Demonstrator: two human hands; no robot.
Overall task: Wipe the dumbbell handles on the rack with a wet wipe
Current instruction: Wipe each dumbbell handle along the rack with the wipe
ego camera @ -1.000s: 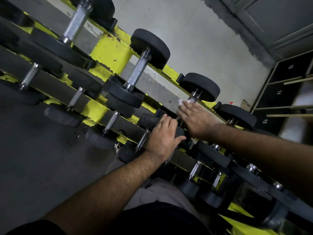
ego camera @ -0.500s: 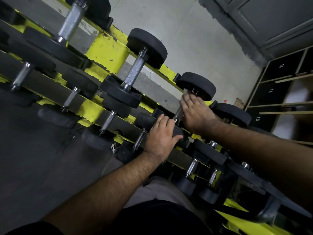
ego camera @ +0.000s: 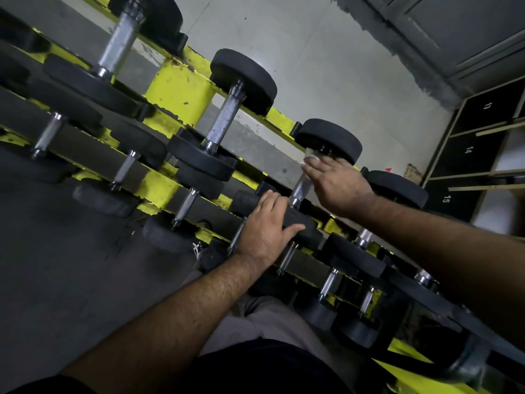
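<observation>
A yellow rack [ego camera: 177,89] holds several black dumbbells with knurled steel handles. My right hand [ego camera: 338,183] lies over the upper part of one steel handle [ego camera: 299,190] and holds a white wet wipe [ego camera: 311,157] against it, just under that dumbbell's far black head [ego camera: 329,137]. The wipe pokes out past my fingertips. My left hand [ego camera: 265,226] rests on the near black head [ego camera: 301,223] of the same dumbbell, fingers curled over its rim and thumb along its side.
A larger dumbbell [ego camera: 224,120] lies one slot to the left, another [ego camera: 118,44] further left. Smaller dumbbells [ego camera: 184,206] fill the lower tier. Numbered black lockers [ego camera: 468,150] stand at the right. Grey floor lies at the left; my legs are below.
My right hand slid down the handle, then back up toward the far head, and the wipe shows again at my fingertips. My left hand stayed on the near head.
</observation>
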